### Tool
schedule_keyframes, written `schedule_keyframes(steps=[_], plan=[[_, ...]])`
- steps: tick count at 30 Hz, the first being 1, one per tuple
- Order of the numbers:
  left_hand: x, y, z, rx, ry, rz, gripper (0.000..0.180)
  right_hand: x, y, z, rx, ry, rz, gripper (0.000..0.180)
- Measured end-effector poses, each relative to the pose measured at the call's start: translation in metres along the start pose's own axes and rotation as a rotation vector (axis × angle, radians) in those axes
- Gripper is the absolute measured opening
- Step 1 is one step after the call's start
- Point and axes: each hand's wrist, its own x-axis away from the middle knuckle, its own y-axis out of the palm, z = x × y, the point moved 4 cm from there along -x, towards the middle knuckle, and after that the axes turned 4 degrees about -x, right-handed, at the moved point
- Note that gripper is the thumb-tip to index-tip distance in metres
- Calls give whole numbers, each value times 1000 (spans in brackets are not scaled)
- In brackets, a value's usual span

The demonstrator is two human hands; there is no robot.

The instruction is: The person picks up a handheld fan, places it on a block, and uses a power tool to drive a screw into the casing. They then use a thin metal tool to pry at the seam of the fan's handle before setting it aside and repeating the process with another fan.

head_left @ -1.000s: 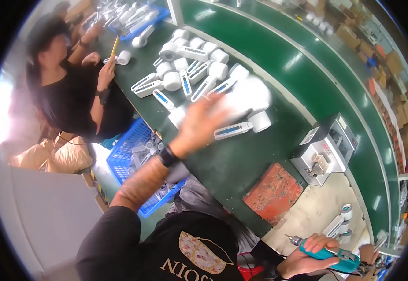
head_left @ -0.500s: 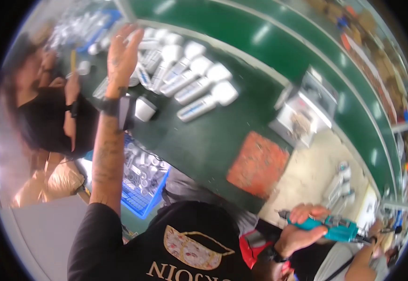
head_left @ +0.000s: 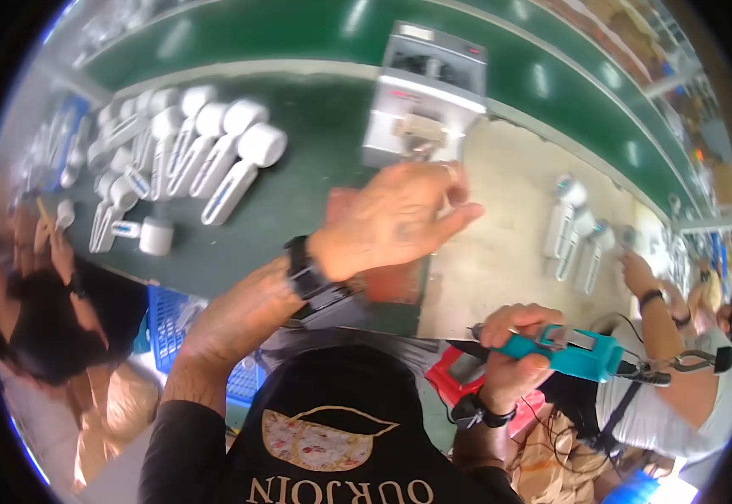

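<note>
My left hand hovers back-up over the bench edge, fingers close together, just in front of a grey benchtop machine; its palm is hidden. A black watch sits on that wrist, and an orange-red mat shows below the hand. My right hand is low on the right, gripping a teal electric screwdriver whose cable trails off to the right. Rows of white handheld devices lie on the green belt to the left.
Three more white devices lie on the beige mat at right, near a co-worker's hand. Another person with dark hair works at left. A blue crate stands below the bench. A red object lies at my lap.
The view has swung right along the bench. My left hand has drawn back from the white devices to the bench edge by the grey machine. My right hand still holds the screwdriver.
</note>
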Motion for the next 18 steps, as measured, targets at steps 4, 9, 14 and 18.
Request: schedule_keyframes(steps=[4,9,14,18], plan=[[-70,117,19,0,63,-131,43,12,-15,-16,14,76,-9,72],[-120,210,17,-91,-160,-137,58,28,-31,-18,73,93,-53,72],[-127,226,3,-44,-174,-126,53,35,-50,-20,66,51,16,72],[-117,189,-7,-19,-132,-1,34,27,-56,-13,22,121,51,75]])
